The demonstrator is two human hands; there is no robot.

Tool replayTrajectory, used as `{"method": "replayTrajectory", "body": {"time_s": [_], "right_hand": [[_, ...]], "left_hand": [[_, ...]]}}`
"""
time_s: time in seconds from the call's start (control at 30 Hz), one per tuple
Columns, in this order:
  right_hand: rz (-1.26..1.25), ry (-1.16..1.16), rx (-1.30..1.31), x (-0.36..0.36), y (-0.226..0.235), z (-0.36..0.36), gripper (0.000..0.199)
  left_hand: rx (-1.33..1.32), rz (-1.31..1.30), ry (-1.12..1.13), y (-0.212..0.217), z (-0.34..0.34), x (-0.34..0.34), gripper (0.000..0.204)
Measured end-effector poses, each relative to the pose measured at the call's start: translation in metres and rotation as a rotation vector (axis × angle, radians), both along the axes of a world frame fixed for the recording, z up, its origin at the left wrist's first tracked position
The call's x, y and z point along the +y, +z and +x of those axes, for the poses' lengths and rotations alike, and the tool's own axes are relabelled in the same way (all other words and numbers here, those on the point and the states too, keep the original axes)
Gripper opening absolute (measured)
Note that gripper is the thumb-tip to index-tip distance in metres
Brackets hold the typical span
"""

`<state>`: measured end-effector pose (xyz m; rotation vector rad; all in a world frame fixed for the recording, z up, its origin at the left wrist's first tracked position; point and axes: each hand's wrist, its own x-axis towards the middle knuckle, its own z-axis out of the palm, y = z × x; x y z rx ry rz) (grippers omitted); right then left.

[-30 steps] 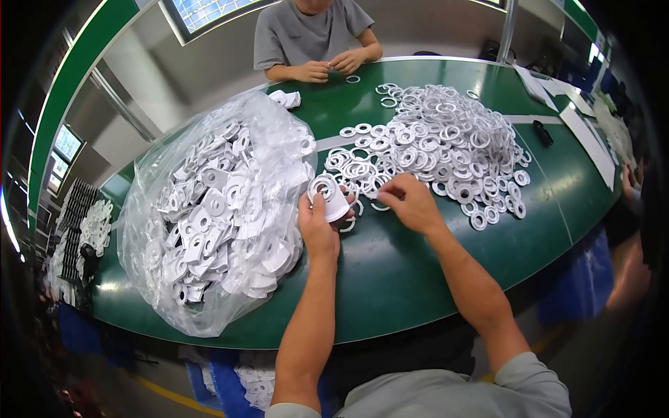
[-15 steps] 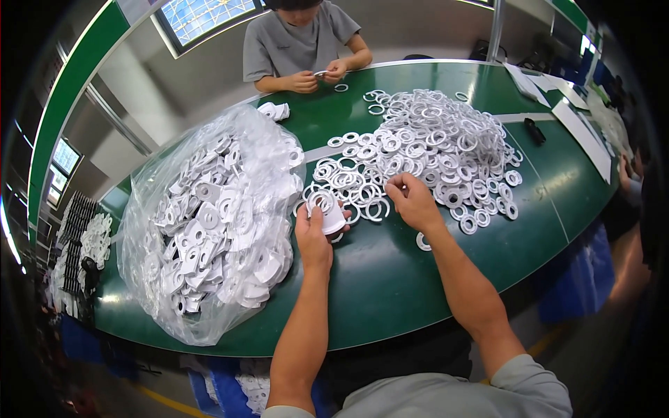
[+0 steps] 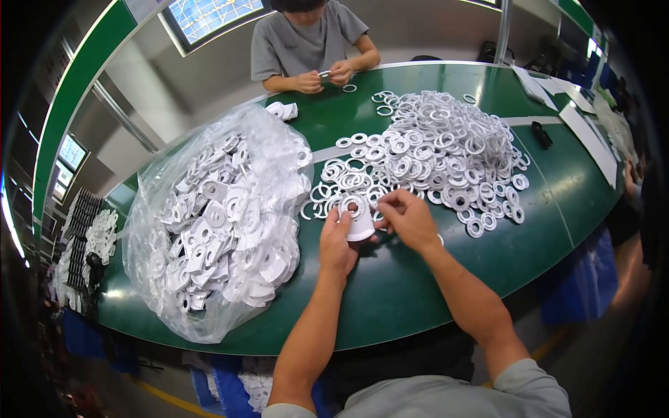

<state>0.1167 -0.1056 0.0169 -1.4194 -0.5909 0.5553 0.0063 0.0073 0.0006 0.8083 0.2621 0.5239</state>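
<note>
A white plastic plate with a round ringed opening (image 3: 362,227) is held in my left hand (image 3: 337,245), the thumb on its left edge and fingertips showing at its right side. Close by on the right, my right hand (image 3: 412,221) is closed, thumb and forefinger pinched by the plate's edge. What that pinch holds, if anything, is too small to make out. Just beyond both hands spreads a heap of loose white rings (image 3: 453,143), some whole and some with a gap. To the left, a clear plastic bag (image 3: 150,268) lies open, full of similar white plates (image 3: 216,214).
Across the green table (image 3: 390,306), a co-worker (image 3: 293,52) handles a small ring. A black object (image 3: 541,136) and white sheets (image 3: 589,143) lie toward the right. Dark stacked parts (image 3: 78,230) stand at far left, and blue bins (image 3: 233,383) sit below the near edge.
My left hand has moved right with the plate. My right hand has come down and left from the ring heap to the plate's side. The view has shifted slightly.
</note>
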Motion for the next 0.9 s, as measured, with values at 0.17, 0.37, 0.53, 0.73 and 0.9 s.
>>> {"method": "replayTrajectory", "body": {"time_s": [0.17,0.37,0.53,0.73,0.9], "right_hand": [[-0.099,0.009,-0.187,0.000,0.012,-0.023,0.021],[-0.117,0.012,-0.145,-0.013,0.034,-0.021,0.021],[0.019,-0.199,-0.543,-0.015,0.026,0.004,0.014],[-0.251,0.289,-0.218,-0.028,0.028,0.022,0.013],[-0.174,0.111,-0.101,-0.039,0.031,0.041,0.017]], "left_hand": [[0.016,0.008,0.016,-0.008,-0.002,0.005,0.028],[0.007,0.080,-0.083,0.003,-0.008,0.009,0.030],[0.073,0.270,-0.135,0.002,-0.007,0.010,0.033],[0.091,0.334,-0.221,0.002,-0.011,0.008,0.036],[0.097,0.294,-0.119,0.002,-0.004,0.004,0.034]]}}
